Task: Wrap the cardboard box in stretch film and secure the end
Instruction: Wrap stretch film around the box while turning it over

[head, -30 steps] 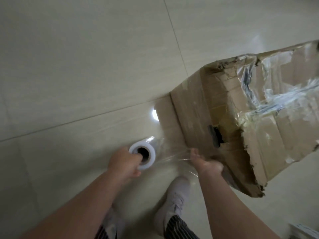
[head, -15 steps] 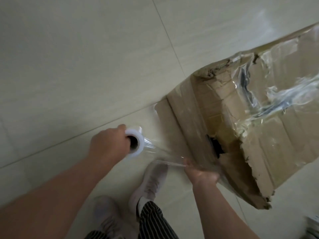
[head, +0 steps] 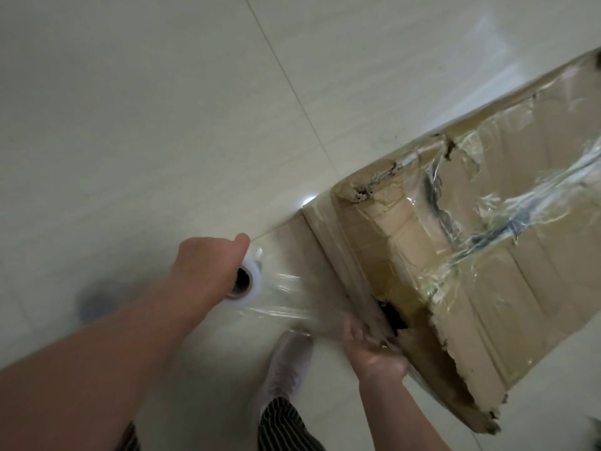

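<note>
Both hands [head: 208,258] [head: 374,351] at box [head: 507,288] edge, taut film [head: 286,297] between, open floor [head: 130,125] leftward

left hand [head: 208,265] grips film roll [head: 248,281] | right hand [head: 374,349] seemingly presses film [head: 292,297] to cardboard box [head: 487,288]

Floor [head: 136,102]: pale, glossy tiles with faint streaking, filling the view. One thin grout line [head: 286,79] runs diagonally from the top edge down toward the centre; a second, fainter grout line meets it near the centre and runs off toward the lower left. A small bright reflection of a light [head: 307,200] lies on the tile just beside that junction.

Shoe [head: 287,369]: light-coloured, planted on the floor at lower centre, toe pointing up the view. Above its ankle, a trouser leg [head: 283,424] in dark and white stripes reaches the bottom edge. A second shoe [head: 97,301] at the left is blurred. A dark object at the lower right corner is too cropped to identify.
</note>
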